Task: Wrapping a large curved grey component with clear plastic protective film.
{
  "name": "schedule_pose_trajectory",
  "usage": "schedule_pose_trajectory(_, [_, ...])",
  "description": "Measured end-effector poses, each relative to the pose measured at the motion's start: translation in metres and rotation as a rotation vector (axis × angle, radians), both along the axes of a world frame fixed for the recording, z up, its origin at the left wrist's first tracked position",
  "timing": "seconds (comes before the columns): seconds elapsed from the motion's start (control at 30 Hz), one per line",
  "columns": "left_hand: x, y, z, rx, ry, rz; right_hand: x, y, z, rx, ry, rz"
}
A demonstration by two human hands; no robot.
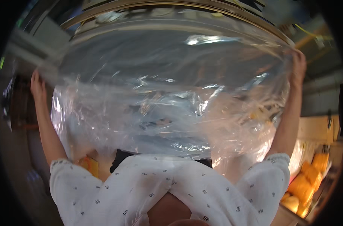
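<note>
A large sheet of clear plastic film (pixel 141 94), wrinkled and shiny, is stretched wide in front of my body. My arms are spread far apart. At the far left, my left hand (pixel 38 86) is closed on one upper corner of the film. My right hand (pixel 298 64) grips the opposite upper corner, higher up at the right. The film hangs from the hands toward my waist, and its lower part is crumpled. Whether it is a single sheet or a bag, I cannot tell.
Beyond the film runs a long brown bar or edge (pixel 171 4), with pale items behind it. Orange bundles (pixel 311 175) lie at the lower right, near a light wooden panel (pixel 314 129). Something yellow (pixel 90 166) shows by my left sleeve. A dark object (pixel 20 101) stands beyond my left forearm.
</note>
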State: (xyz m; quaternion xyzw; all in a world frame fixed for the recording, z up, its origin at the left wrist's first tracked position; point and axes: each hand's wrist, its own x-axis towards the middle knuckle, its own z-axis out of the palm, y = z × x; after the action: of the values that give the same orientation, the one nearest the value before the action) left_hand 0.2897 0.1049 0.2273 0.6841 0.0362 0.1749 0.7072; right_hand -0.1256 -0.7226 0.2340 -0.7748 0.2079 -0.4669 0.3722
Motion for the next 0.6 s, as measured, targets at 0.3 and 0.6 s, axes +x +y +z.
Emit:
schedule_pose_trajectory(0.3, [0.082,-0.122,-0.095,0.533,-0.228,0.162,0.007,-0.079,-0.109,-0.197,0.262,-0.418])
schedule_pose_trajectory(0.6, [0.118,-0.153,-0.096,0.388,-0.181,0.029,0.029,-0.117,-0.112,-0.267,0.391,-0.290])
